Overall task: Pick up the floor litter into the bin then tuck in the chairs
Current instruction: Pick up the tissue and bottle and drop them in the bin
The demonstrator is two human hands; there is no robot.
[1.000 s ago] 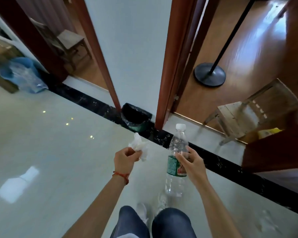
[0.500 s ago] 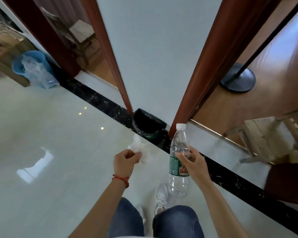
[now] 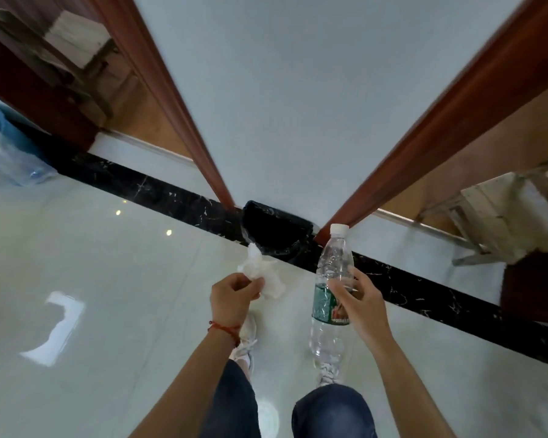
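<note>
Hands raised over pale floor tiles. We see the left hand (image 3: 234,298) pinching a crumpled tissue (image 3: 261,273); the right hand (image 3: 359,300) grips a clear bottle (image 3: 331,298) upright. The black-lined bin (image 3: 276,230) stands against the wall just ahead.

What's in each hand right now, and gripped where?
Left hand pinches a crumpled tissue by its lower edge. Right hand grips the plastic bottle around its middle, at the top of the label.
</note>
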